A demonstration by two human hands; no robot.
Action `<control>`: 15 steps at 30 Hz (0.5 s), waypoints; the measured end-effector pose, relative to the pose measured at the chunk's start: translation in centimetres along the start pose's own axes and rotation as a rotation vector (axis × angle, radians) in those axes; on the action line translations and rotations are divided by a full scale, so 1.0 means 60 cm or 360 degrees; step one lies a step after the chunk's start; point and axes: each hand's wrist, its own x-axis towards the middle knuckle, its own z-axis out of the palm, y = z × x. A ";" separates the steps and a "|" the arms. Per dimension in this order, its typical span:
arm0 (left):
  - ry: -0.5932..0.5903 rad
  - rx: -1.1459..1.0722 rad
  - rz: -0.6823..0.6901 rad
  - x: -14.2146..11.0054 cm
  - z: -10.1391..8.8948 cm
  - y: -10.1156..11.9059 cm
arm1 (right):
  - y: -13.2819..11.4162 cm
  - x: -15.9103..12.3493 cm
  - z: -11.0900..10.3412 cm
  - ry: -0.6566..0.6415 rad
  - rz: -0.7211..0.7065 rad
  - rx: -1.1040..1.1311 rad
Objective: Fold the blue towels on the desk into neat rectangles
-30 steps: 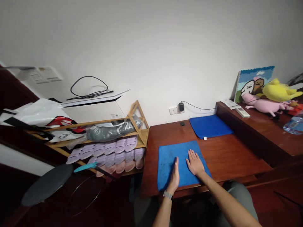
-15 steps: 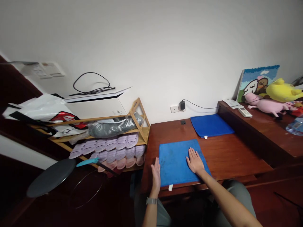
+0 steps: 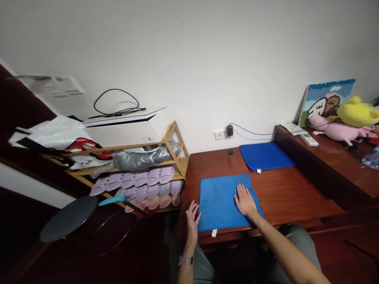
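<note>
A light blue square cloth point(image 3: 220, 205) with dark smudges lies flat on the brown wooden desk point(image 3: 284, 193), a white tag at its front edge. My right hand point(image 3: 246, 202) rests palm down on the right part of this cloth, fingers stretched out. At the cloth's left edge is my left hand point(image 3: 193, 224), its fingers apart and curved, holding nothing; whether it touches the cloth I cannot tell. A darker blue cloth point(image 3: 265, 156) with a small white tag lies farther back, by the wall.
Left of the desk stands a wooden rack point(image 3: 183, 167) with lilac slippers point(image 3: 154, 176), bags and a white box point(image 3: 124, 134). A round dark stool point(image 3: 69, 219) is at lower left. Plush toys point(image 3: 337, 132) and a remote control point(image 3: 308, 139) lie on the raised right ledge.
My left hand has shifted slightly left and down, away from the cloth's edge, and its fingers have spread and curved. My right hand stays flat on the cloth. The view shifts slightly.
</note>
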 end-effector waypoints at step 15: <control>-0.0003 0.0195 0.0055 -0.007 0.033 0.002 | -0.002 -0.001 -0.002 0.0009 0.0004 0.0001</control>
